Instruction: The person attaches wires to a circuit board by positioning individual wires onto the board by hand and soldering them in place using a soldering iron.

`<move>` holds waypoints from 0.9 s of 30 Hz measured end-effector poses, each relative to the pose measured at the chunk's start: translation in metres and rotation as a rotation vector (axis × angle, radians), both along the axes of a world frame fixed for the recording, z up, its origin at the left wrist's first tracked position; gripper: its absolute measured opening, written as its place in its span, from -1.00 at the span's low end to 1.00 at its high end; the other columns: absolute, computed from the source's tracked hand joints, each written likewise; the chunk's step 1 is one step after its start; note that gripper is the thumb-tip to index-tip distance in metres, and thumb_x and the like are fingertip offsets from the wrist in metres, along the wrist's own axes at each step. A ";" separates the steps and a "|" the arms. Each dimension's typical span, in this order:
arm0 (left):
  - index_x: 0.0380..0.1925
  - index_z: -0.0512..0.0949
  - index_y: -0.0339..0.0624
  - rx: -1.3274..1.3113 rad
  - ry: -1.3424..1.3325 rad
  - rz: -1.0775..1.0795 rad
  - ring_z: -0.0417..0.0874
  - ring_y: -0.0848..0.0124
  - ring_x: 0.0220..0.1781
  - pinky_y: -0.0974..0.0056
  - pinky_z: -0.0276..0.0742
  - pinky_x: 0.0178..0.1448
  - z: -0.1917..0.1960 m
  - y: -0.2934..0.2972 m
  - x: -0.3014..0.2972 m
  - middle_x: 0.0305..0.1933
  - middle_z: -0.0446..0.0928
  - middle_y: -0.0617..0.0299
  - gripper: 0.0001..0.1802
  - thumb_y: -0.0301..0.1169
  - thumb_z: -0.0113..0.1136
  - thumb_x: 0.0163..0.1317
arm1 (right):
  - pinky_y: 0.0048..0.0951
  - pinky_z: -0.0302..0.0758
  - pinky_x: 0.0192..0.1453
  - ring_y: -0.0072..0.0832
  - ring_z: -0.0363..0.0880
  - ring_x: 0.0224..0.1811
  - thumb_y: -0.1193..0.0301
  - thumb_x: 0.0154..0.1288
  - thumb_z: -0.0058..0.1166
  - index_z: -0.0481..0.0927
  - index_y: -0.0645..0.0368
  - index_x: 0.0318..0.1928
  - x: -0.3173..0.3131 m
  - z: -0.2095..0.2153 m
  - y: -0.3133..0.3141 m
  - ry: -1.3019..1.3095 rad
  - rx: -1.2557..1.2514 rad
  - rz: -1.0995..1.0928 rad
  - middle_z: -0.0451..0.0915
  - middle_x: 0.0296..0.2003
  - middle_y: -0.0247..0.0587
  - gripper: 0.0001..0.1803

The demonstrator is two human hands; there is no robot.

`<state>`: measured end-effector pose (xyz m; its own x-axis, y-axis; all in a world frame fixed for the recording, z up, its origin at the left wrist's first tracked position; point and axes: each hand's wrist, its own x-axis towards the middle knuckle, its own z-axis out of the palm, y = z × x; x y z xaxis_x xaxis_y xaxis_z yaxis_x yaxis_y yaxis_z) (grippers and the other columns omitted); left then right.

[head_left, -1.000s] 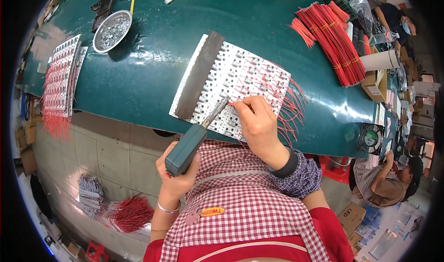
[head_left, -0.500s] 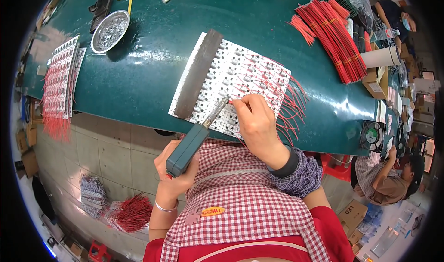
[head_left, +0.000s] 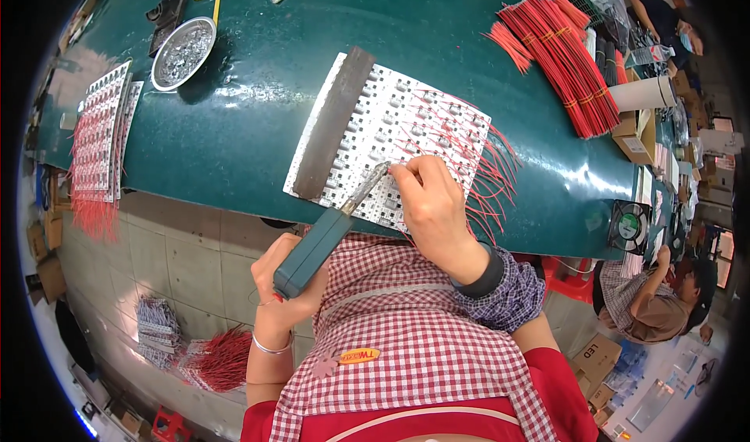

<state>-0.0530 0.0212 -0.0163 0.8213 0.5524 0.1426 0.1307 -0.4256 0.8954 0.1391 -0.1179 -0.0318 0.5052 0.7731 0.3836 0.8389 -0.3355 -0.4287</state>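
My left hand (head_left: 283, 286) is wrapped round the green handle of a soldering iron (head_left: 314, 253), whose metal tip slants up to the right onto a white circuit board panel (head_left: 383, 141). Beside that tip, my right hand (head_left: 434, 215) has its thumb and forefinger pinched together on what looks like a thin red wire, mostly hidden by the fingers. Rows of small components cover the panel. Many red wires (head_left: 494, 188) trail off its right side. Along the panel's left part lies a long dark brown bar (head_left: 334, 123).
A metal bowl of silvery bits (head_left: 184, 54) stands at the upper left. Wired panels (head_left: 105, 133) are stacked at the table's left edge. Bundled red wires (head_left: 558, 63) lie at the right, near a small fan (head_left: 629, 227). Another person (head_left: 652, 301) sits at the right.
My left hand and the iron's handle have shifted slightly left and down. The iron's tip has moved slightly up to the right, closer to my right fingertips. My right hand stays almost in place.
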 end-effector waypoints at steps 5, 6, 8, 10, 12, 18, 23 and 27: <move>-0.35 0.62 -0.44 0.021 -0.056 0.060 0.67 0.26 -0.40 0.32 0.58 -0.30 -0.002 -0.004 -0.008 -0.34 0.63 0.02 -0.79 -0.70 0.33 -0.08 | -0.28 0.52 -0.30 -0.21 0.53 -0.26 0.67 0.05 0.17 0.62 0.34 -0.14 0.002 -0.002 0.001 -0.039 0.007 0.009 0.47 -0.30 -0.11 -0.71; -0.35 0.62 -0.44 0.021 -0.055 0.062 0.67 0.26 -0.40 0.32 0.58 -0.30 -0.002 -0.005 -0.009 -0.34 0.63 0.02 -0.79 -0.70 0.33 -0.08 | -0.30 0.50 -0.30 -0.23 0.50 -0.24 0.66 0.05 0.17 0.62 0.36 -0.15 0.002 -0.003 0.000 -0.053 0.014 0.018 0.45 -0.31 -0.14 -0.72; -0.31 0.63 -0.46 -0.026 -0.020 0.087 0.72 0.24 -0.33 0.31 0.63 -0.23 -0.002 -0.007 -0.011 -0.27 0.66 -0.02 -0.76 -0.70 0.34 -0.07 | -0.30 0.51 -0.30 -0.23 0.50 -0.23 0.66 0.05 0.17 0.62 0.36 -0.16 0.002 -0.003 0.000 -0.051 0.010 0.020 0.45 -0.30 -0.14 -0.72; -0.30 0.63 -0.46 -0.019 -0.013 0.085 0.72 0.24 -0.32 0.31 0.63 -0.22 -0.002 -0.008 -0.011 -0.25 0.66 -0.03 -0.76 -0.70 0.35 -0.06 | -0.30 0.51 -0.29 -0.22 0.51 -0.23 0.66 0.05 0.17 0.61 0.36 -0.16 0.002 -0.003 0.000 -0.048 0.006 0.021 0.45 -0.30 -0.14 -0.73; -0.29 0.63 -0.47 -0.013 -0.007 0.079 0.73 0.24 -0.31 0.30 0.64 -0.20 -0.002 -0.009 -0.012 -0.23 0.67 -0.05 -0.75 -0.70 0.35 -0.06 | -0.29 0.51 -0.28 -0.23 0.52 -0.22 0.66 0.05 0.16 0.62 0.35 -0.16 0.003 -0.004 -0.001 -0.030 0.006 0.020 0.46 -0.29 -0.14 -0.73; -0.27 0.63 -0.49 -0.089 -0.008 0.113 0.73 0.24 -0.29 0.30 0.63 -0.18 -0.007 -0.014 -0.016 -0.21 0.67 -0.05 -0.74 -0.70 0.35 -0.05 | -0.28 0.51 -0.27 -0.24 0.53 -0.23 0.67 0.04 0.14 0.63 0.31 -0.16 0.003 -0.002 -0.005 -0.012 0.048 0.017 0.49 -0.28 -0.16 -0.72; -0.25 0.62 -0.48 -0.023 0.016 0.058 0.73 0.28 -0.26 0.31 0.62 -0.15 0.001 -0.014 -0.011 -0.21 0.67 -0.03 -0.73 -0.72 0.32 -0.03 | -0.28 0.51 -0.26 -0.24 0.53 -0.25 0.67 0.04 0.14 0.63 0.29 -0.16 0.005 -0.007 -0.008 -0.022 0.059 0.015 0.51 -0.29 -0.17 -0.72; -0.24 0.62 -0.48 -0.048 0.005 0.078 0.73 0.29 -0.25 0.32 0.63 -0.14 0.000 -0.017 -0.010 -0.20 0.68 -0.03 -0.74 -0.73 0.30 -0.01 | -0.29 0.50 -0.25 -0.26 0.53 -0.25 0.66 0.05 0.14 0.63 0.28 -0.17 0.004 -0.006 -0.008 -0.034 0.073 0.010 0.51 -0.30 -0.18 -0.73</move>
<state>-0.0629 0.0037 -0.0162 0.7762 0.6206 0.1110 0.1659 -0.3709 0.9137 0.1434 -0.1257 -0.0379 0.4837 0.7473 0.4556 0.8563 -0.2965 -0.4229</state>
